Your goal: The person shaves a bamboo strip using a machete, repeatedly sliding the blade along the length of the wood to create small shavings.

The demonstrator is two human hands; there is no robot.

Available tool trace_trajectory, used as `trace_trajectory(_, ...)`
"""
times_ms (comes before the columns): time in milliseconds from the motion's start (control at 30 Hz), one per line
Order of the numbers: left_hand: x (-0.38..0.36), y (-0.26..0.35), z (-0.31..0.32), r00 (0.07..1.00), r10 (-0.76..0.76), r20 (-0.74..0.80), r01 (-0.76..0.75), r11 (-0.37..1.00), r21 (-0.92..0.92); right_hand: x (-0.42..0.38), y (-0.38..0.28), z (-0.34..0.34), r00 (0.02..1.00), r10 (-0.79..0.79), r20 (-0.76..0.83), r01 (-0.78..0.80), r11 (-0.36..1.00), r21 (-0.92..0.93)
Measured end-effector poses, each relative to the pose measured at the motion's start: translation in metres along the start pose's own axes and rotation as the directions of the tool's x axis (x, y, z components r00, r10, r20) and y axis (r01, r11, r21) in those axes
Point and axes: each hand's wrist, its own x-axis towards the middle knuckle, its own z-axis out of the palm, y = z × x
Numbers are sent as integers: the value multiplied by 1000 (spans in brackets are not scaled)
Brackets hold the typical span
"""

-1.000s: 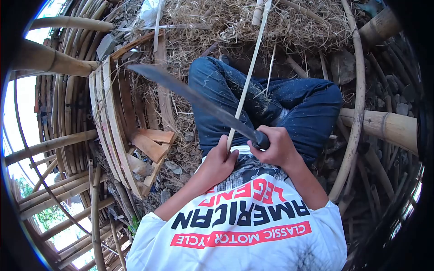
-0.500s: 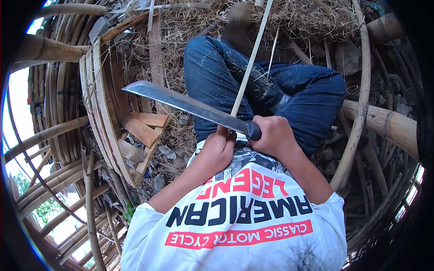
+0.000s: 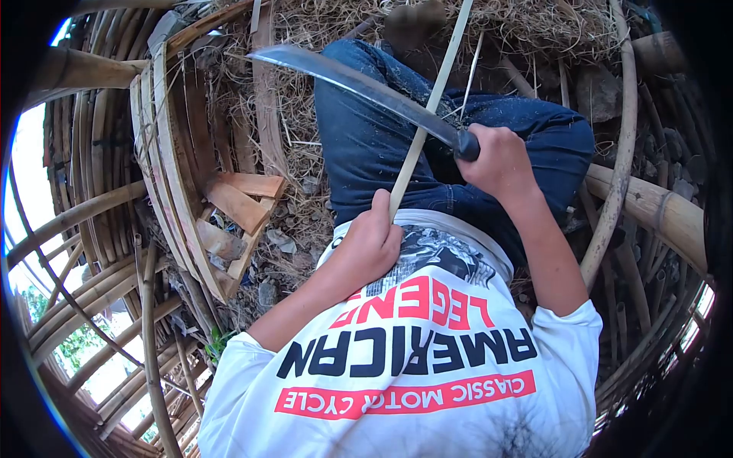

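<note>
My right hand (image 3: 496, 162) is wrapped round the black handle of a machete (image 3: 351, 85), whose long blade points to the upper left. The blade lies across a pale, narrow bamboo strip (image 3: 416, 149), which runs from my waist up past the top edge of the view. At my waist, my left hand (image 3: 370, 240) grips the strip's lower end between thumb and fingers. Beneath the blade are my crossed legs in blue jeans (image 3: 359, 153), dusted with small shavings.
Curved bamboo slats (image 3: 164, 175) and wood pieces (image 3: 240, 206) stand on the left. Shavings (image 3: 519, 34) cover the ground ahead. A thin pole (image 3: 622, 153) and a thick bamboo pole (image 3: 657, 210) are on the right.
My right hand and the machete have moved forward along the strip, away from my waist and slightly right. My left hand stays near the waist, still gripping the strip.
</note>
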Motion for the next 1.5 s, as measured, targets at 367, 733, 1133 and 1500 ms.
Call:
trace_trajectory(367,0,-2,-6,1000,28,8,-29,1000,13,17,9,7,999,-29,-19,27,997,-78)
trace_trajectory(733,2,7,-13,996,-83,44,83,996,21,22,4,2,1000,-7,3,8,995,-102)
trace_trajectory(1133,-5,-6,-11,998,49,37,-50,998,28,87,82,-38,943,314,-107,-331,902,-276)
trace_trajectory(1500,2,-6,-12,997,-57,58,57,998,-2,99,102,-22,939,308,-154,-323,943,-84)
